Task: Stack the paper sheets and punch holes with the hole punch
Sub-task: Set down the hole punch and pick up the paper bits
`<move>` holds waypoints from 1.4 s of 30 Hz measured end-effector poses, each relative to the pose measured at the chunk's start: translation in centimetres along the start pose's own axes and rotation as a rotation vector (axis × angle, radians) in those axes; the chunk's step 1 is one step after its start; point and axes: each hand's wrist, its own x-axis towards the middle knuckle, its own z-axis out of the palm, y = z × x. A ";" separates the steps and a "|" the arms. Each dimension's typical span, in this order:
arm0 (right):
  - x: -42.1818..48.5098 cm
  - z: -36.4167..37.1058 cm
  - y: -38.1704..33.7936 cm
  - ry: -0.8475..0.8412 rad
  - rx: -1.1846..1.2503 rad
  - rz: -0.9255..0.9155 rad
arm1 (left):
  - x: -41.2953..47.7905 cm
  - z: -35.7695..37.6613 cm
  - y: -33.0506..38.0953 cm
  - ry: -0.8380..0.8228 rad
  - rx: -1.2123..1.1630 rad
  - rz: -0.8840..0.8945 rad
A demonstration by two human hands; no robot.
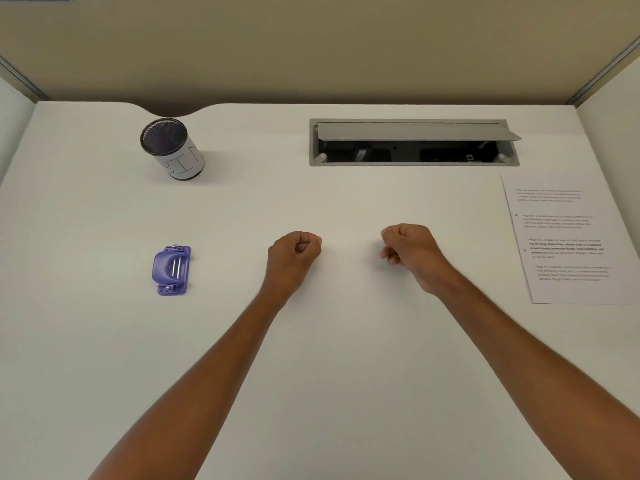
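Note:
A purple hole punch [171, 270] lies on the white desk [311, 358] at the left. Printed paper sheets [568, 240] lie flat at the right edge of the view; I cannot tell how many sheets there are. My left hand [294, 252] rests in the middle of the desk as a closed fist, holding nothing, well to the right of the punch. My right hand [410, 249] is also curled into a fist with nothing in it, left of the paper and apart from it.
A black mesh cup [173, 148] with a white label reading BIN stands at the back left. A grey cable tray [414, 143] with its lid raised is set into the desk at the back right. Beige partition walls enclose the desk.

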 end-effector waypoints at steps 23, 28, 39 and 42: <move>8.8 29.5 -26.5 -0.336 -0.325 -0.431 | 13.2 -26.2 8.5 0.498 0.063 0.124; 11.1 32.2 -27.3 -0.311 -0.481 -0.457 | 15.7 -28.2 7.1 0.482 0.079 0.045; 15.4 33.1 -27.6 -0.349 -0.490 -0.481 | 18.9 -29.2 5.2 0.473 0.123 0.065; 15.7 33.3 -27.5 -0.329 -0.516 -0.508 | 18.8 -29.2 5.1 0.477 0.149 0.067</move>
